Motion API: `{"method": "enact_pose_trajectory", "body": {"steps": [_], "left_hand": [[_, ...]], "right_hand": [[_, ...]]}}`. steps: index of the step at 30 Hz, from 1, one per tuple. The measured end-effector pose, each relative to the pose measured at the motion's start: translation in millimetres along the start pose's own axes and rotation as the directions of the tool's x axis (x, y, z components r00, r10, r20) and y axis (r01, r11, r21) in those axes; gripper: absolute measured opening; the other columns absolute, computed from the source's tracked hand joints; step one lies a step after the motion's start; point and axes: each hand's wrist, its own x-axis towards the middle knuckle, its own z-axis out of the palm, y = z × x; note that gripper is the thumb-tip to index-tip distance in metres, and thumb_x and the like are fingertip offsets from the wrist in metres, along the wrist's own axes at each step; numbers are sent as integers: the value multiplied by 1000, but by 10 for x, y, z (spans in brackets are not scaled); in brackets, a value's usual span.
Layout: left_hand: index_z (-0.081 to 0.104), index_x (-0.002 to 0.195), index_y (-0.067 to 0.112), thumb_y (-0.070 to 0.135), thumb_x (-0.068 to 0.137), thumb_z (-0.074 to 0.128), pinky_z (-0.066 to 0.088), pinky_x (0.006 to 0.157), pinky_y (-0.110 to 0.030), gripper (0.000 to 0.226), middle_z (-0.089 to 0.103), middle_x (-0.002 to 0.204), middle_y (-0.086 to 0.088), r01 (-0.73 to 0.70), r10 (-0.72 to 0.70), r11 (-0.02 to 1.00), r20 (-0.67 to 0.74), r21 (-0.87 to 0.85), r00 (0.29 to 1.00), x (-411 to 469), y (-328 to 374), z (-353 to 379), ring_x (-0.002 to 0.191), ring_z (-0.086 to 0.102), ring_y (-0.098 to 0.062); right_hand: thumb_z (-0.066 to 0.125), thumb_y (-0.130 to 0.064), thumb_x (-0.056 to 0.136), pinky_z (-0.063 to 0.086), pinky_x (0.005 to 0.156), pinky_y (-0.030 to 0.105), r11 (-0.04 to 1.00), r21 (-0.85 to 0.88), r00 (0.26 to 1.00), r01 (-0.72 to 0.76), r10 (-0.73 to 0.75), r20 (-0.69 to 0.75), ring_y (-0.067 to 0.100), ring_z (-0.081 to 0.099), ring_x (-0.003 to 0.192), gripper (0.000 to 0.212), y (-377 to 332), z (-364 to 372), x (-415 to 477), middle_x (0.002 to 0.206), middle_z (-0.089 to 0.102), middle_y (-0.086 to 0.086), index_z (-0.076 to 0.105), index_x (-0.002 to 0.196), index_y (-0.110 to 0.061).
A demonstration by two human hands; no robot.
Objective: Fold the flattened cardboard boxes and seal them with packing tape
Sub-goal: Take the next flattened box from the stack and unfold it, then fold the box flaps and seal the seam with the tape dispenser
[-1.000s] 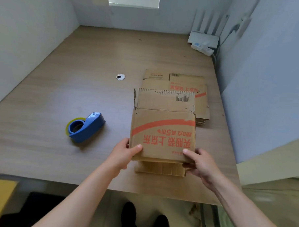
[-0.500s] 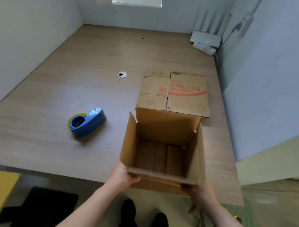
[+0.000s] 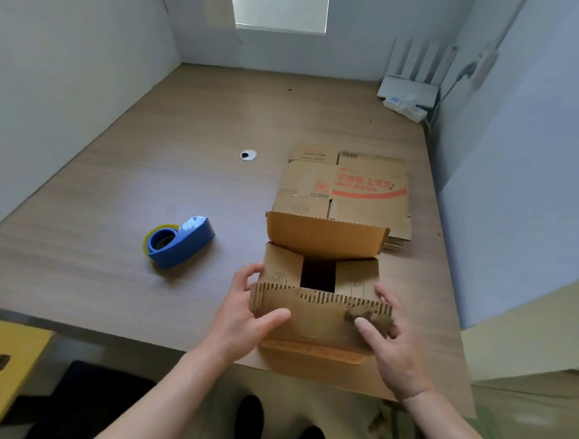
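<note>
Nearest, left grip [image 3: 241, 313] clamped on the near flap [image 3: 320, 323] of the box [image 3: 312, 356] — thumb flat on the flap's face, fingers curled round its left end. Right grip [image 3: 392, 336] likewise pinching the right end, thumb on the face, a finger up behind the ragged edge. Box upright at the front rim of the wood-grain surface [image 3: 150, 180], brown corrugated cardboard, near flap's top edge torn to show the fluting. Two side flaps [image 3: 281, 268] folded inward, a dark rectangular gap left between them; contents not visible. Far flap [image 3: 327, 236] tilted up. To the left, well apart, a blue tape dispenser [image 3: 181, 244] with a yellowish roll. Just beyond the box, a stack of flattened boxes [image 3: 342, 191] printed in red. Farther off, a round grommet [image 3: 248, 155] — and in the far right corner, a white router [image 3: 408, 88] beside a power strip [image 3: 406, 106].
</note>
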Motion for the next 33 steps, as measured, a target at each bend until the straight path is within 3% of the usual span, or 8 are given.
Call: {"method": "enact_pose_trajectory", "body": {"steps": [3,6,10,14,17,23,28,33], "left_hand": [[40,129,28,53,61,83,44,82,-9,85,35,121,30,78,-45,980,-181,182,982,75,14,82,111,52,-2],[0,154,37,41,56,93,36,111,-33,136,15,152,16,168,-143,967,-137,193,980,224,57,52,136,36,-15],[-17,151,43,28,58,94,21,120,-34,146,-1,158,29,46,-48,967,2,249,999,485,271,-74,149,12,-7],[23,151,39,35,69,84,41,101,-27,102,34,139,20,46,-47,997,3,56,999,666,414,-187,130,39,-2],[69,96,27,50,84,70,42,91,-22,26,47,112,9,71,-76,983,26,170,997,724,317,-284,110,50,-7],[65,74,23,25,85,75,31,80,-2,15,36,130,14,2,31,955,-106,297,994,874,37,-479,105,44,5],[62,83,19,18,88,70,24,102,-21,10,25,152,15,61,-68,986,42,158,997,1073,-157,-712,126,28,4],[55,93,19,7,91,62,19,86,7,14,28,140,18,16,-19,999,73,34,997,1132,-263,-734,115,29,26]], "right_hand": [[83,-32,76,56,74,15,993,-117,996,-17,6,-89,-1,56,112,65,-11,23,134,124,51,-21,41,118,-57],[85,-28,75,54,77,22,989,-117,992,-95,85,-90,3,52,109,102,12,-4,222,133,35,-17,17,147,-49],[84,-22,78,54,74,21,993,-43,994,-111,111,-1,3,52,107,117,22,-24,291,139,37,-16,-2,151,-53],[83,-17,79,56,83,25,992,-4,991,-124,124,-46,6,56,109,117,-2,108,329,141,41,-11,-2,153,-49],[82,-16,80,49,94,35,993,-23,989,-114,111,-95,8,53,114,113,-65,245,370,142,43,-10,1,153,-47],[71,-16,89,39,113,45,981,-180,997,-78,80,6,11,41,134,69,-208,583,623,146,43,-5,40,149,-31],[57,-35,97,51,90,30,971,-199,987,-134,113,-115,5,58,105,17,-386,837,935,112,60,-14,56,114,-38],[61,-36,94,36,76,16,892,-428,975,-143,53,-215,12,53,97,20,-410,1037,1072,100,54,-10,50,107,-26]]}}
